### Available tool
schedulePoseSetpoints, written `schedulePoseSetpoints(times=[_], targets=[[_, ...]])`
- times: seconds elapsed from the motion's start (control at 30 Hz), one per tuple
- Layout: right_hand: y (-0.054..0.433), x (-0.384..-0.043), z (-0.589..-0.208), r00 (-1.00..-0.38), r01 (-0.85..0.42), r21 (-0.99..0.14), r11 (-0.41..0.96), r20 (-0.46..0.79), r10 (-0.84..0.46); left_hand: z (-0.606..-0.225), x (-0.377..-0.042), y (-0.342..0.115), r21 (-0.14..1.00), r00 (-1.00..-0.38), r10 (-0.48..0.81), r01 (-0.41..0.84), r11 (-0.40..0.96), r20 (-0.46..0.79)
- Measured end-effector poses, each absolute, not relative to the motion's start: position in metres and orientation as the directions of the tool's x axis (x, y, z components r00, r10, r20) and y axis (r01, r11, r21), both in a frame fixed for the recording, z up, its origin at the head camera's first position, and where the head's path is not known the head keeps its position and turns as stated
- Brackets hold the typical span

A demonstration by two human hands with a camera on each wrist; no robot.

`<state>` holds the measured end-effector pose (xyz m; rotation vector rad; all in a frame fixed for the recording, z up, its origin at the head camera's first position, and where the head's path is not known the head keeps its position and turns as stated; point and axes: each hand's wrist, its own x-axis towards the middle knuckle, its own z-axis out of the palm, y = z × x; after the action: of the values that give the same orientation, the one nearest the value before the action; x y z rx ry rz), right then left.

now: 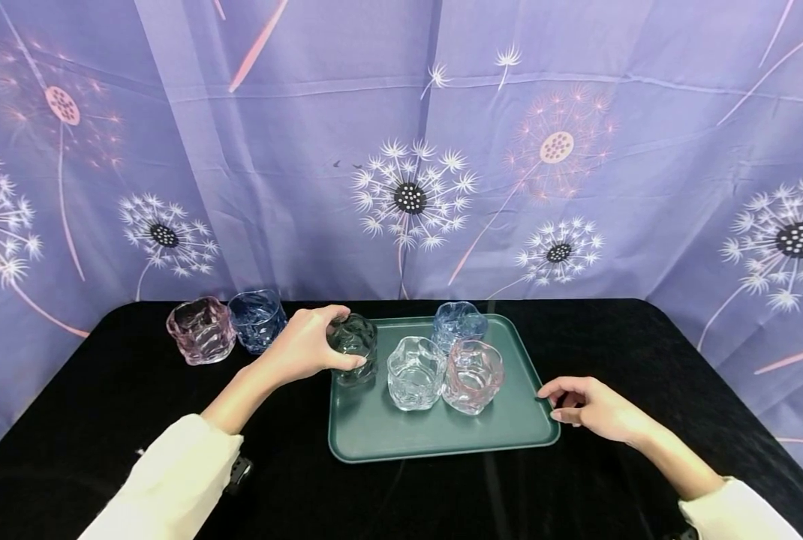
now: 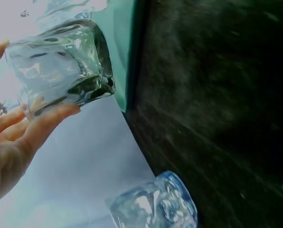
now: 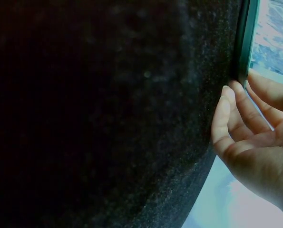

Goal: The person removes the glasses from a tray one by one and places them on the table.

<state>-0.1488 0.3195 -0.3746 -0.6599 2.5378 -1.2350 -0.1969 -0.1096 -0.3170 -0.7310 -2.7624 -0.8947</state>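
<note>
My left hand (image 1: 305, 346) grips a smoky grey glass (image 1: 356, 346) by its sides, thumb in front and fingers behind. That glass is over the back left corner of the green tray (image 1: 435, 442); whether its base touches the tray cannot be told. In the left wrist view the grey glass (image 2: 60, 66) shows wavy, thick walls. On the tray stand a clear glass (image 1: 415, 379), a pale pink glass (image 1: 472, 382) and a blue glass (image 1: 457, 324), close together. At the tray's right rim, my right hand (image 1: 593, 407) pinches the edge between thumb and fingers.
Left of the tray, a pink glass (image 1: 201, 330) and a darker blue glass (image 1: 257, 321) stand side by side near the back edge. Black cloth (image 1: 280, 487) covers the table. Behind it hangs a purple curtain (image 1: 307, 187) with dandelion prints.
</note>
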Motion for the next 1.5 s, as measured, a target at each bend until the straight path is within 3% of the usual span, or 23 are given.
schedulePoseSetpoints(times=[0.7, 1.1, 1.5], targets=[[0.319, -0.149, -0.373, -0.861, -0.310, -0.794, 0.523, 0.001, -0.508, -0.323, -0.165, -0.176, 0.456, -0.913, 0.320, 0.404, 0.793, 0.253], [0.318, -0.150, -0.373, -0.867, -0.286, -0.802, 0.525, -0.016, -0.497, -0.322, -0.155, -0.226, 0.406, -0.911, 0.250, 0.375, 0.833, 0.328], [0.318, -0.150, -0.373, -0.863, -0.294, -0.803, 0.519, -0.010, -0.505, -0.326, -0.149, -0.265, 0.405, -0.950, 0.177, 0.273, 0.873, 0.257]])
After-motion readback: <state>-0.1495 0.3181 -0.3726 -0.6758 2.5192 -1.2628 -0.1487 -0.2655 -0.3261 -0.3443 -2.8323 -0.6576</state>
